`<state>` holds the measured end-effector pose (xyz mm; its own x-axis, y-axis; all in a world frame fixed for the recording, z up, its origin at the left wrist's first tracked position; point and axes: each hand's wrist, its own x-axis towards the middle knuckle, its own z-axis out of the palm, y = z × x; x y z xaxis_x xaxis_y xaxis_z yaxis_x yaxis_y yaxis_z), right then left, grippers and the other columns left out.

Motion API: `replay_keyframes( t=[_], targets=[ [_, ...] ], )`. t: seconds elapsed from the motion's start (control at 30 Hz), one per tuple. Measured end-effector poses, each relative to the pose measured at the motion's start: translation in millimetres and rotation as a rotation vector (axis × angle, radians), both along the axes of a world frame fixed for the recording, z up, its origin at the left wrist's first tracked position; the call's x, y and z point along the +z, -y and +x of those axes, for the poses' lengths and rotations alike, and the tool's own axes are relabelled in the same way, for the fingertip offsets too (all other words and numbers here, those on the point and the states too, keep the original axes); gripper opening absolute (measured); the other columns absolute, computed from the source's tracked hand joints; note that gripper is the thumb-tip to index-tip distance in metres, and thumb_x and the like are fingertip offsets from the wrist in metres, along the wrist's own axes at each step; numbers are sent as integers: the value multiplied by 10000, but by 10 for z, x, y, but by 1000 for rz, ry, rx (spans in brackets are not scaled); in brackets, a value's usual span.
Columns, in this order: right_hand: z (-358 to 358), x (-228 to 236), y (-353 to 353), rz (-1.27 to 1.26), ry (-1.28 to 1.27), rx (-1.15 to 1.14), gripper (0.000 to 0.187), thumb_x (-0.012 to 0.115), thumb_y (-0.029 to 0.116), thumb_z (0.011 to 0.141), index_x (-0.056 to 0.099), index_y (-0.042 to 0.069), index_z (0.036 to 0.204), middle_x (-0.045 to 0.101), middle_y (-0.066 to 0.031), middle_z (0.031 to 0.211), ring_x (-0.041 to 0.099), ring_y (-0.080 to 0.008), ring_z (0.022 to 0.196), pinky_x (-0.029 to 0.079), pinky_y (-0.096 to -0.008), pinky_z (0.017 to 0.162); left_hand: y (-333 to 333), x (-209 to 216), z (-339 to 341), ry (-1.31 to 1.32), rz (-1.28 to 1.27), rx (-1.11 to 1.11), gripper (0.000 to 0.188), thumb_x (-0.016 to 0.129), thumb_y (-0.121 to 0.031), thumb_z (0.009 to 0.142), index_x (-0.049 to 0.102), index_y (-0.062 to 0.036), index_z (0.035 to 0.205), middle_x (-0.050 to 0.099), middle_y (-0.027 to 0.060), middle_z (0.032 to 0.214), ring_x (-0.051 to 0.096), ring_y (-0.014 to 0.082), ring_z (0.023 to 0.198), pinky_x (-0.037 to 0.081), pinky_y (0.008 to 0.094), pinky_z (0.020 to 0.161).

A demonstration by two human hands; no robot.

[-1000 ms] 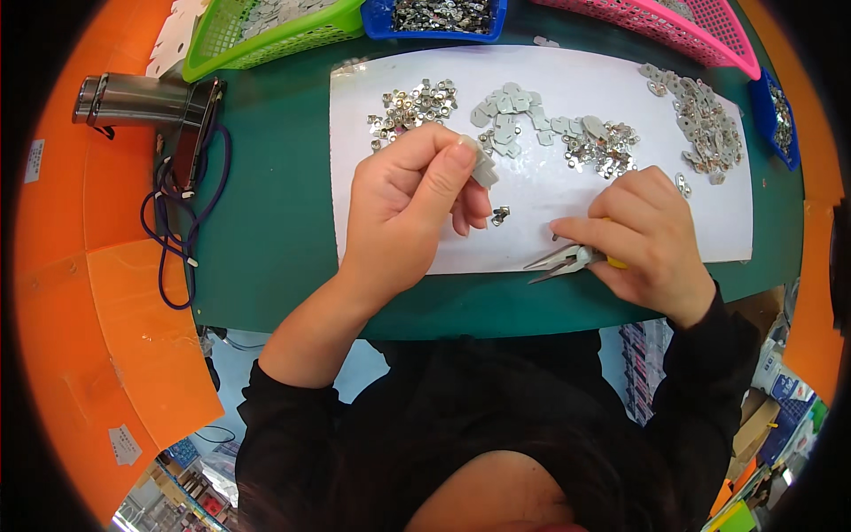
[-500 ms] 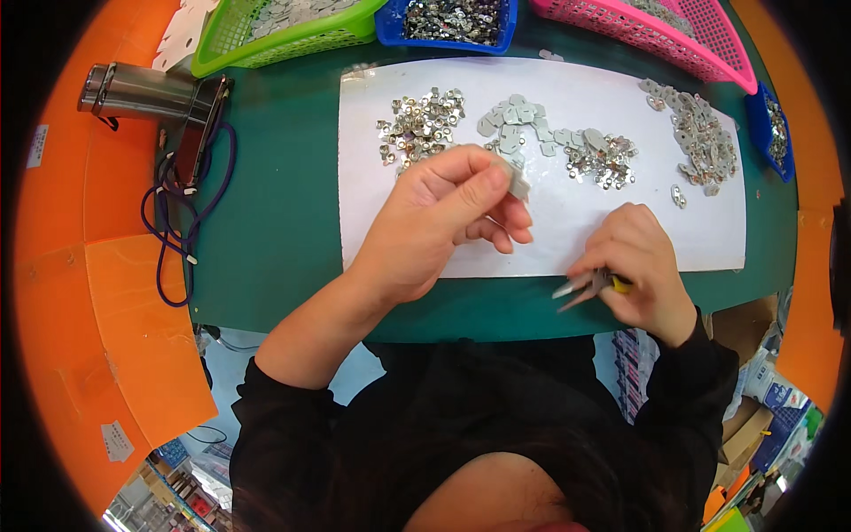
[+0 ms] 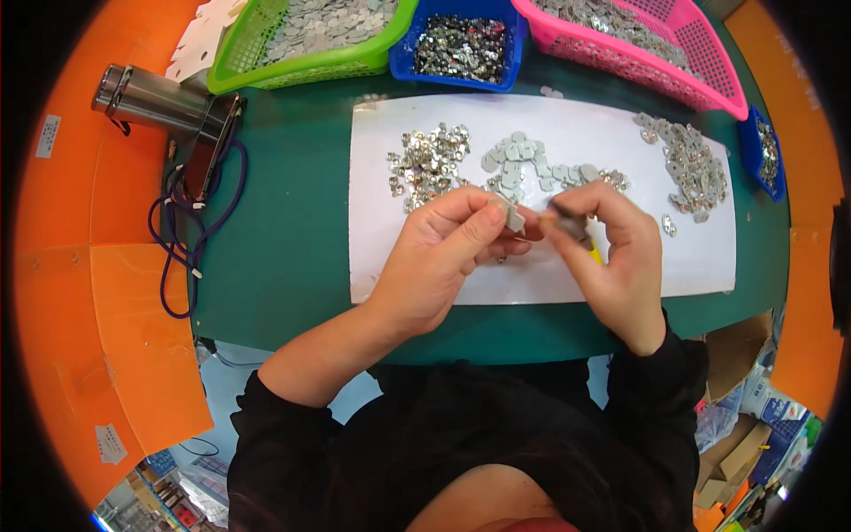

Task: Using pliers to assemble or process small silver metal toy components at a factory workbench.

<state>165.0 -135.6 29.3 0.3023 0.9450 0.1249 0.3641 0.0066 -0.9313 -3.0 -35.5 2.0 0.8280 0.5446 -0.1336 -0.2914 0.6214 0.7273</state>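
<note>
My left hand [image 3: 434,253] is closed, pinching a few small flat grey plates [image 3: 511,215] between thumb and fingers above the white sheet [image 3: 390,266]. Close beside it, my right hand [image 3: 628,270] is wrapped round pliers with a yellow handle [image 3: 595,254]. Blur and the fingers partly hide the pliers and whatever lies between the two hands. Beyond the hands lie a heap of shiny silver fittings [image 3: 432,160] and a cluster of grey plates [image 3: 514,152]. More small shiny parts [image 3: 613,180] show just past my right hand.
A pile of grey-and-silver pieces [image 3: 693,168] lies on the sheet's right. Along the back stand a green basket [image 3: 328,69], a blue tray [image 3: 456,82] and a pink basket [image 3: 620,78]. A small blue tray [image 3: 753,164] is far right; a steel tumbler [image 3: 155,96] and purple cord [image 3: 238,182] are left.
My right hand has moved left and up with the pliers, up to the plates in my left hand. The left hand keeps its pinch. The whole view has shifted slightly.
</note>
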Motion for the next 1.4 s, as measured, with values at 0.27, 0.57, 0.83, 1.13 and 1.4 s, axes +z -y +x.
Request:
replay_keyframes(
  t=[0.27, 0.57, 0.83, 1.13, 1.4],
  targets=[
    [-35, -57, -63, 62, 22, 44, 132, 714, -20, 806, 637, -14, 913, 663, -61, 859, 612, -118, 825, 472, -252, 742, -67, -71, -28, -62, -57, -77, 184, 535, -233, 1008, 582, -57, 1031, 662, 114, 1101, 644, 212, 1007, 516, 382, 922],
    [-22, 59, -34, -62, -279, 65, 132, 714, 4, 829, 610, -5, 908, 652, -58, 881, 606, -110, 800, 475, -251, 755, -16, -70, -66, 32, 61, -34, 193, 547, -204, 1009, 635, -33, 1023, 684, 90, 1047, 652, 167, 940, 506, 322, 866],
    [25, 106, -16, -282, -785, 113, 240, 673, 247, 897, 612, 18, 932, 618, -41, 870, 577, -124, 819, 437, -268, 741, -61, -42, -66, -90, 557, 29, 144, 584, -121, 975, 636, 9, 1009, 673, 125, 981, 648, 220, 904, 524, 332, 809],
    [44, 103, -9, -321, -834, 171, 233, 667, 246, 912, 630, 19, 945, 613, -27, 855, 547, -100, 800, 441, -259, 751, -164, -18, -11, -56, 1175, 124, 73, 682, -64, 872, 678, -1, 908, 698, 93, 860, 656, 255, 834, 508, 347, 767],
    [39, 127, 23, -329, -846, 177, 243, 677, 249, 899, 610, 19, 940, 611, -33, 880, 542, -109, 812, 444, -277, 768, -174, -1, -8, -2, 1328, 166, 110, 716, -124, 847, 690, -29, 896, 698, 71, 837, 666, 283, 842, 505, 353, 748]
  ],
)
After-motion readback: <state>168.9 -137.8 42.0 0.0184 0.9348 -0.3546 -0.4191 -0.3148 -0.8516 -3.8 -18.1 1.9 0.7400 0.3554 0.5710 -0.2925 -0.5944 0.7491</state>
